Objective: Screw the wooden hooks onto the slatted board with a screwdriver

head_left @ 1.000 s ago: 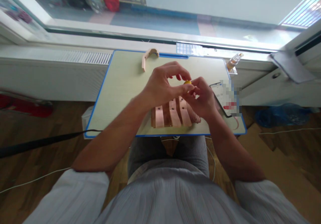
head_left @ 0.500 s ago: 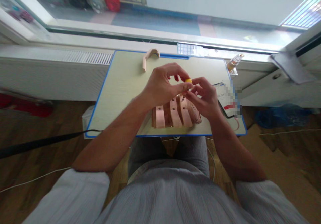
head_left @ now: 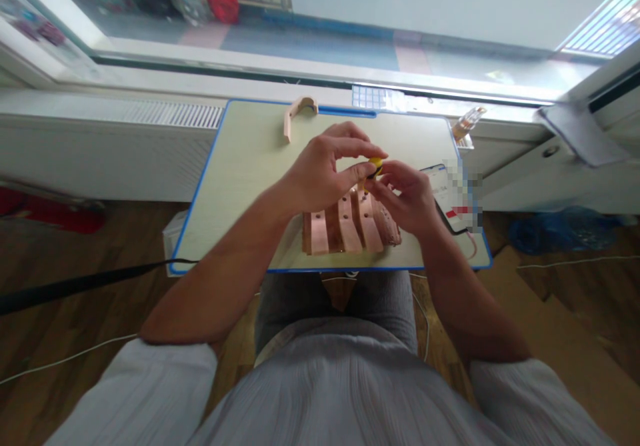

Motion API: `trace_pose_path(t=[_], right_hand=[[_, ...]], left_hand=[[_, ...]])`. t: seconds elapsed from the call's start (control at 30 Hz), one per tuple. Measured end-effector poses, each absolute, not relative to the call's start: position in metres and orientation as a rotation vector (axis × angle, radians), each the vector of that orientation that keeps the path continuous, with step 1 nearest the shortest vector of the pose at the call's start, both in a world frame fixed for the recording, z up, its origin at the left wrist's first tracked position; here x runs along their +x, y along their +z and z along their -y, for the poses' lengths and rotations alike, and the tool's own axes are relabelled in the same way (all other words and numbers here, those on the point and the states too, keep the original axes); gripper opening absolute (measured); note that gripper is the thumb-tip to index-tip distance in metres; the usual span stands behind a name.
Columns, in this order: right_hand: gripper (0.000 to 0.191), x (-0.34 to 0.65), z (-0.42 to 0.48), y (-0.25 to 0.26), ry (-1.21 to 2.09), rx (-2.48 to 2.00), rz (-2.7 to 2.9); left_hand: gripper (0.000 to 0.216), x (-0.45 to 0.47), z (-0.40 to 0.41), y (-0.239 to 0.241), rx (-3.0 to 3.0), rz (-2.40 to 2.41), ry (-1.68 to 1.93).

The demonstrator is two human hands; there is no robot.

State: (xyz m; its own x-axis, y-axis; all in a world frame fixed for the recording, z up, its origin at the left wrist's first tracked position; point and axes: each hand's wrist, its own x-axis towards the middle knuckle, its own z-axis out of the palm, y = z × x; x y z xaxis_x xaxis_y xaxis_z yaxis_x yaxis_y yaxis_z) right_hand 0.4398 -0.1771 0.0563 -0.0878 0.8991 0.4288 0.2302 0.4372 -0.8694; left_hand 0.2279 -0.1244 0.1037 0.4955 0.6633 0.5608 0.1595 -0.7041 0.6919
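Over the wooden workpiece, my left hand (head_left: 325,169) pinches a small screwdriver with a yellow and black handle (head_left: 375,165) between thumb and fingers. My right hand (head_left: 407,196) is closed around the lower part of the screwdriver, its fingertips hiding the shaft and tip. Beneath both hands lies the brown workpiece (head_left: 336,233), crossed by several pale, bent wooden strips (head_left: 371,231) with dark screws or holes in them. The screwdriver stands above the rightmost strip; whether its tip sits in a screw is hidden.
A loose curved wooden piece (head_left: 295,116) lies at the back of the blue-edged table (head_left: 235,159). A phone (head_left: 445,199), partly pixelated, lies at the right. Behind are the windowsill, a small bottle (head_left: 469,123) and a radiator (head_left: 165,114).
My left fingers have shifted on the handle, with the index finger now lying over its top. More of the black part shows. My right hand has barely moved.
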Motion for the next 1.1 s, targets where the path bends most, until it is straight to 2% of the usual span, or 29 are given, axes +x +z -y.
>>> trace_pose_path(t=[0.13, 0.3, 0.43, 0.67, 0.83, 1.1], right_hand=[[0.024, 0.437, 0.178, 0.054, 0.720, -1.033, 1.594], [0.034, 0.430, 0.177, 0.049, 0.645, -1.081, 1.558], [0.038, 0.426, 0.176, 0.046, 0.573, -1.097, 1.529], [0.033, 0.423, 0.174, 0.043, 0.570, -1.044, 1.504], [0.037, 0.427, 0.176, 0.044, 0.625, -1.114, 1.494], [0.031, 0.445, 0.178, 0.061, 0.805, -1.000, 1.554]], left_hand=[[0.025, 0.228, 0.129, 0.106, 2.168, -0.704, 1.158], [0.012, 0.232, 0.132, 0.109, 2.172, -0.763, 1.213], [0.013, 0.234, 0.131, 0.106, 2.162, -0.800, 1.243], [0.010, 0.235, 0.132, 0.106, 2.169, -0.777, 1.245], [0.008, 0.233, 0.132, 0.110, 2.188, -0.810, 1.191], [0.009, 0.230, 0.128, 0.108, 2.180, -0.779, 1.197]])
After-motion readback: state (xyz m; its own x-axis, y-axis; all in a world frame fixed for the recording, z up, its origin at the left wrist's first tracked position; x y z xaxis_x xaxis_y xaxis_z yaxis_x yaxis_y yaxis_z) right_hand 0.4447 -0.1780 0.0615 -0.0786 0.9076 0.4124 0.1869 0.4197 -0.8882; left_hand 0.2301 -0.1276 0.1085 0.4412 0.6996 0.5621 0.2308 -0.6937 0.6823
